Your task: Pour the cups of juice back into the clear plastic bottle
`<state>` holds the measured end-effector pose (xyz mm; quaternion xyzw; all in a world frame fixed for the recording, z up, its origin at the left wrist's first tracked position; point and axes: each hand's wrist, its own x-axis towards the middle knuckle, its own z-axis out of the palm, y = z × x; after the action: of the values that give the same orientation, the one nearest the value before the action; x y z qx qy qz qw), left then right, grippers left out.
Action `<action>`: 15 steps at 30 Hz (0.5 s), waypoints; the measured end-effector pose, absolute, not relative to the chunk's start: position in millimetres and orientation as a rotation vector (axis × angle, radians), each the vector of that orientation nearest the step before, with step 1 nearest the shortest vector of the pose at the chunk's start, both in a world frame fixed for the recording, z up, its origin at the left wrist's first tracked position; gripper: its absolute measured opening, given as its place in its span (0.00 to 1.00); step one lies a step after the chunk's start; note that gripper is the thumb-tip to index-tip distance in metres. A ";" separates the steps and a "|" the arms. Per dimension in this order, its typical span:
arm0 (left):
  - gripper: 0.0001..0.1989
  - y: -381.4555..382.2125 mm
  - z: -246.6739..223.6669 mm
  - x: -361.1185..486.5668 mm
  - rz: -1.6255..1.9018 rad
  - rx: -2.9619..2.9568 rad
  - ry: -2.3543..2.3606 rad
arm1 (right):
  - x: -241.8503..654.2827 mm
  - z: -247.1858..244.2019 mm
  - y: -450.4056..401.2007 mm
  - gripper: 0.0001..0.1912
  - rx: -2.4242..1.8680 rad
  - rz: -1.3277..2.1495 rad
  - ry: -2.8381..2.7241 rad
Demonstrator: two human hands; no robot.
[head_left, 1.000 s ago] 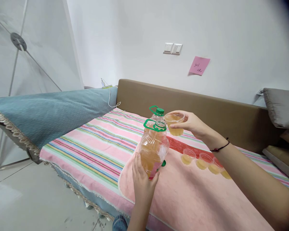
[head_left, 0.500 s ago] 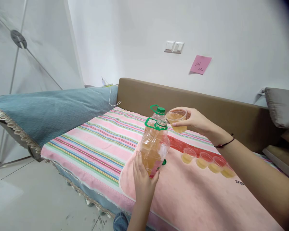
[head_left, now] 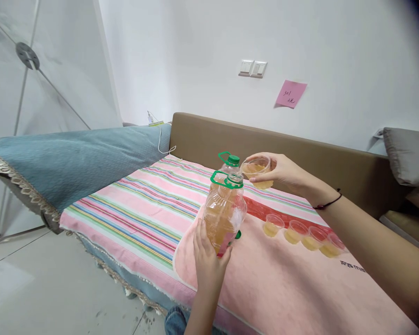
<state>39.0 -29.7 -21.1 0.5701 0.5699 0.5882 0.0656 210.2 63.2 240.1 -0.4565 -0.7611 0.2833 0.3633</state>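
My left hand (head_left: 206, 260) grips the lower body of a clear plastic bottle (head_left: 224, 211) with a green handle ring, its mouth uncapped, standing upright and holding amber liquid. My right hand (head_left: 282, 170) holds a small clear cup (head_left: 256, 171) of the same liquid, tilted with its rim at the bottle's mouth. Behind it stands a second bottle (head_left: 231, 164) with a green cap. A green cap (head_left: 238, 234) lies by the bottle's base. Several small filled cups (head_left: 302, 235) stand in a row on the pink towel (head_left: 282, 288).
The towel lies on a striped sheet (head_left: 136, 204) over a bed with a brown headboard (head_left: 300, 158). A blue blanket (head_left: 70, 163) drapes at the left. A grey pillow (head_left: 410, 156) sits at the right. Bare floor (head_left: 38, 293) lies at the lower left.
My right hand has brought the cup down and left to the bottle's mouth and tilted it more. The left hand and bottle have stayed in place.
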 end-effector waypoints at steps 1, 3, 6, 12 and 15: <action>0.50 -29.7 -21.7 39.1 1.765 1.723 1.724 | 209.3 241.1 62.6 0.27 -1.169 0.735 -1.957; 0.50 -29.7 -22.8 39.2 1.743 1.732 1.736 | 207.3 243.2 61.2 0.28 -1.172 0.742 -1.945; 0.51 -29.6 -23.9 39.0 1.732 1.752 1.741 | 205.2 245.5 60.1 0.28 -1.180 0.753 -1.938; 0.51 -29.5 -23.0 38.4 1.734 1.744 1.724 | 205.3 246.6 63.0 0.28 -1.138 0.771 -1.954; 0.50 -29.4 -22.8 38.3 1.747 1.737 1.699 | 204.9 248.1 62.3 0.28 -1.138 0.789 -1.966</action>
<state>38.3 -29.4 -22.8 0.5789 0.5661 0.5821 0.0743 204.9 62.3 248.1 -0.4416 -0.7628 0.3062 0.3598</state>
